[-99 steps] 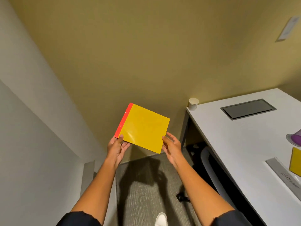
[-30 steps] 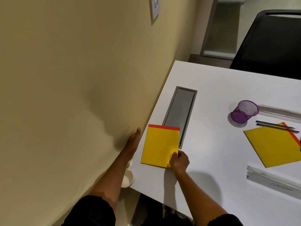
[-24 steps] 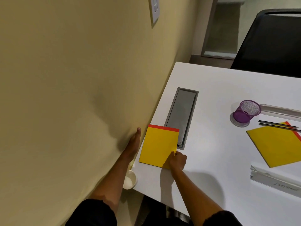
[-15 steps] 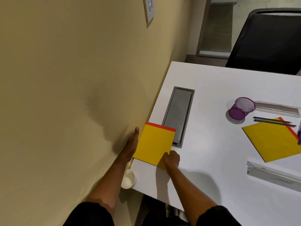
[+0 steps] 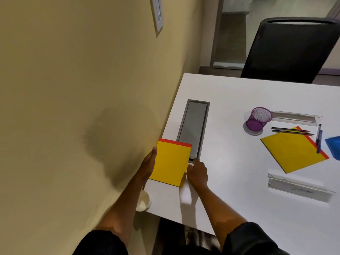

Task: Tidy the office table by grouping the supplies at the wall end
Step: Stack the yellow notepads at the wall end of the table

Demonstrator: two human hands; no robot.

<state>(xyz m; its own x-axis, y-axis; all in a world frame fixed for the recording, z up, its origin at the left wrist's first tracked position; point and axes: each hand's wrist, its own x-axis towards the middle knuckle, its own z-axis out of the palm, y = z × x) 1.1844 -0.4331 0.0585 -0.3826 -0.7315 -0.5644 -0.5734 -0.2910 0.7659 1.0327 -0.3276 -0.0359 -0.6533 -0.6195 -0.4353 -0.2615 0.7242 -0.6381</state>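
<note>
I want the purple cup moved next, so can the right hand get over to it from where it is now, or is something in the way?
Probably yes. The right hand rests beside the yellow pad with fingers relaxed, holding nothing. Bare white table lies between it and the purple mesh cup; the ruler and pencils lie beyond it.

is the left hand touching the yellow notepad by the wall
Touching. The head view shows the left hand flat along the wall-side edge of the yellow notepad, with no gap between them.

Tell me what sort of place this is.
Most likely a small office or meeting room. A white table with a built-in grey cable hatch stands against the wall, a black office chair faces it, and desk supplies such as a purple mesh pen cup lie about.
</note>
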